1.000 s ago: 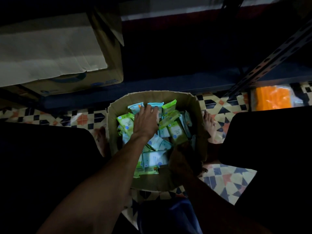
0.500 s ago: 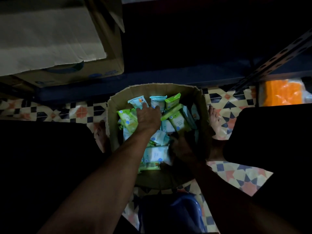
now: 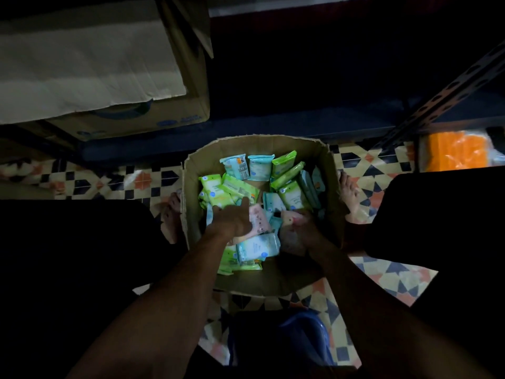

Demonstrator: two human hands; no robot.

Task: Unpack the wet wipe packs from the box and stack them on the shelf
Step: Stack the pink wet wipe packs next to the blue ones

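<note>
An open cardboard box (image 3: 191, 187) stands on the tiled floor between my feet, holding several green and light-blue wet wipe packs (image 3: 292, 196). My left hand (image 3: 232, 221) reaches into the near middle of the box and grips a pink wet wipe pack (image 3: 258, 218). To its right, my right hand (image 3: 307, 231) holds a second pink pack (image 3: 289, 222) against the near right side of the box. The dark blue shelf (image 3: 273, 127) runs just beyond the box; its inside is too dark to see.
A large cardboard carton (image 3: 109, 77) sits on the shelf at upper left. A slotted metal upright (image 3: 451, 91) rises at right, with an orange package (image 3: 453, 151) beside it. My bare feet (image 3: 348, 192) flank the box. A blue stool (image 3: 300, 332) is under me.
My left hand has drawn back from the far packs to the near middle of the box and taken a pink pack. My right hand has come up holding another pink pack.
</note>
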